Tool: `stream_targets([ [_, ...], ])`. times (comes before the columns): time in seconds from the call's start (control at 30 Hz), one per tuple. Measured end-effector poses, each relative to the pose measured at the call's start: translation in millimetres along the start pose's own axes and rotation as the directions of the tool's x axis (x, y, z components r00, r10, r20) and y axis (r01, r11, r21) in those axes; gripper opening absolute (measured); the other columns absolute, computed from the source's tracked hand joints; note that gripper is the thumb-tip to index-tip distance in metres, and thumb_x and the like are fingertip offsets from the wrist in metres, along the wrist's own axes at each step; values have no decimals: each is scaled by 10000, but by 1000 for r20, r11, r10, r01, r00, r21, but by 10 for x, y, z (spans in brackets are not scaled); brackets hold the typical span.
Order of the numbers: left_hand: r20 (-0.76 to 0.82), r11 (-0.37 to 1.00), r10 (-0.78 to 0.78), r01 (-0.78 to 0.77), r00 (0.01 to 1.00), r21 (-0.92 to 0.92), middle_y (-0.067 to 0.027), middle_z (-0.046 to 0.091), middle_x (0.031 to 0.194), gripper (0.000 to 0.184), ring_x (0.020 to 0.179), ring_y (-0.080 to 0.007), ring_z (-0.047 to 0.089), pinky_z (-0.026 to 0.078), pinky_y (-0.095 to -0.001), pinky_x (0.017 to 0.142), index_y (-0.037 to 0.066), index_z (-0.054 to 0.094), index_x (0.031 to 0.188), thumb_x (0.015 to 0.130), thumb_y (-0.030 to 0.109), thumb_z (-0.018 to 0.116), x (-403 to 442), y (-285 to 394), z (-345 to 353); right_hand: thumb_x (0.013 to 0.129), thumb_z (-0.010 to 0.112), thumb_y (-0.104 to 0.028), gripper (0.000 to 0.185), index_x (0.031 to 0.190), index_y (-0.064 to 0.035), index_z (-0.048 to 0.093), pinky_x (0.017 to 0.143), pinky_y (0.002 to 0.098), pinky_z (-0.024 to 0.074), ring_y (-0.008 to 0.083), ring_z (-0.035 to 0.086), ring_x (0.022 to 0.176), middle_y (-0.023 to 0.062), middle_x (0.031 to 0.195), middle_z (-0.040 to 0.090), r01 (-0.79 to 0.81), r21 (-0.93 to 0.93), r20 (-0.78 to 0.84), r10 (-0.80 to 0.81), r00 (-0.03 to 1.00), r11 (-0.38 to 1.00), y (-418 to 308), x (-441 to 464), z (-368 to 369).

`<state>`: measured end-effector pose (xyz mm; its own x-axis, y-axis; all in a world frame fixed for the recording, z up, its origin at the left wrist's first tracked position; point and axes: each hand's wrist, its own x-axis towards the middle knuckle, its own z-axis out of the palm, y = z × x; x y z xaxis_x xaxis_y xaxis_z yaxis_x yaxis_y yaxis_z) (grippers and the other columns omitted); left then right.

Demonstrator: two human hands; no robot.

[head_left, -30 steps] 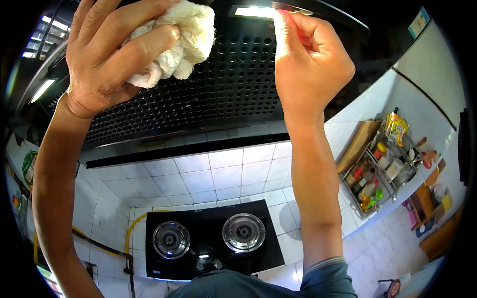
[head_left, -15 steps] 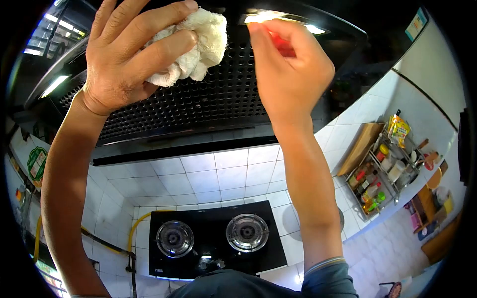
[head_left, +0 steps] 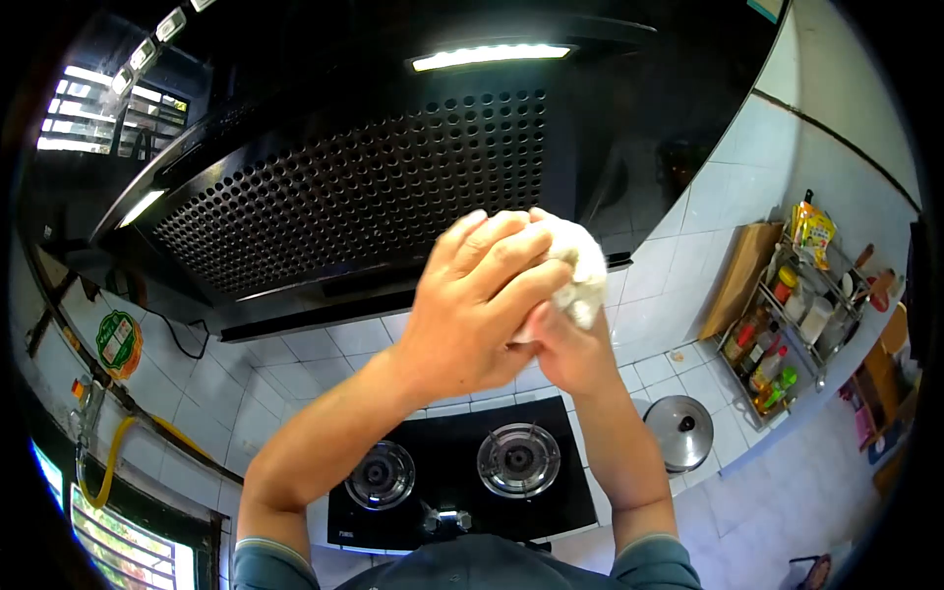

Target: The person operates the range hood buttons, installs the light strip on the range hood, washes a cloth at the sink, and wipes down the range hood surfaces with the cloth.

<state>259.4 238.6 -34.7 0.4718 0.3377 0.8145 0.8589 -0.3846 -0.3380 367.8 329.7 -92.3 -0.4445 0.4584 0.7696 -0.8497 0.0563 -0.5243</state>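
A crumpled white cloth is between my two hands, just below the range hood. My left hand lies over the cloth from the left, its fingers bent round it. Under and to the right of it, my right hand grips the cloth from below; most of its fingers are hidden. The hood's perforated black panel and its lit strip lamp are above both hands.
Below the hands is a black two-burner gas stove. A lidded pot stands to its right. Farther right, a rack holds bottles and jars beside a wooden board. A yellow hose hangs at the left.
Both hands have come down from the hood and met in front of its lower edge. The cloth has moved right and down, and my right hand now holds it too. The view has shifted.
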Motion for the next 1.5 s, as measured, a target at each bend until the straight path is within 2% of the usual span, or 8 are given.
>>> stream_targets([
  [0.17,53,949,-162,170,985,-265,-165,669,1307,675,1268,-332,615,475,-466,1076,43,649,1335,695,124,847,305,-13,-176,888,821,-247,657,1401,10,502,966,325,531,187,651,1114,134,1260,642,101,-377,-163,-173,971,921,-475,94,-417],
  [0.27,-170,856,-514,487,841,-175,-45,708,999,237,832,-97,655,518,-209,666,25,740,1128,902,96,753,514,-75,-252,858,828,-100,587,1360,27,552,960,314,531,188,658,1105,129,1227,669,475,-709,132,-564,815,521,-804,482,-526],
  [0.37,-299,893,-418,449,858,37,-1,670,793,152,642,-12,533,385,-159,545,24,776,1027,952,152,744,606,-314,-251,843,831,-76,566,1343,11,581,956,319,540,237,677,1099,145,1257,666,687,-725,514,-698,498,-45,-1250,947,-501],
  [0.43,-322,869,-458,494,828,33,12,655,717,239,599,-4,494,367,-181,519,24,781,1022,952,252,757,704,-305,-199,874,812,-117,488,1315,-23,626,948,338,559,265,694,1107,137,1294,683,690,-597,747,-597,293,-408,-1541,1234,-425],
  [0.47,-324,853,-491,521,809,8,22,642,684,263,583,-6,485,361,-190,514,27,784,1024,952,279,759,725,-300,-167,760,837,-41,317,1051,-2,719,705,308,559,255,698,790,152,975,717,619,-331,812,-549,-197,-712,-1646,1826,-437],
  [0.7,-176,691,-723,689,668,-219,1,659,674,379,543,-44,544,456,-199,524,45,793,977,940,421,757,955,-384,196,689,837,-138,430,1104,-127,727,718,352,537,269,681,821,131,945,673,576,147,783,-262,-565,-804,-1767,2304,275],
  [0.83,25,360,-865,655,501,-665,-1,639,706,345,554,-62,543,452,-206,525,36,758,1004,914,367,797,1103,-411,280,701,801,-77,556,1241,-93,672,893,397,523,339,677,1014,132,1117,691,499,-43,972,-151,-179,-865,-2231,2488,216],
  [1.5,-172,541,-807,591,565,-598,-18,615,646,272,540,-77,500,414,-259,524,13,673,727,925,195,712,959,-648,225,744,761,-109,620,1332,-31,582,1064,432,455,385,601,1219,168,1336,647,651,-14,917,-269,-295,-759,-1926,2700,555],
])
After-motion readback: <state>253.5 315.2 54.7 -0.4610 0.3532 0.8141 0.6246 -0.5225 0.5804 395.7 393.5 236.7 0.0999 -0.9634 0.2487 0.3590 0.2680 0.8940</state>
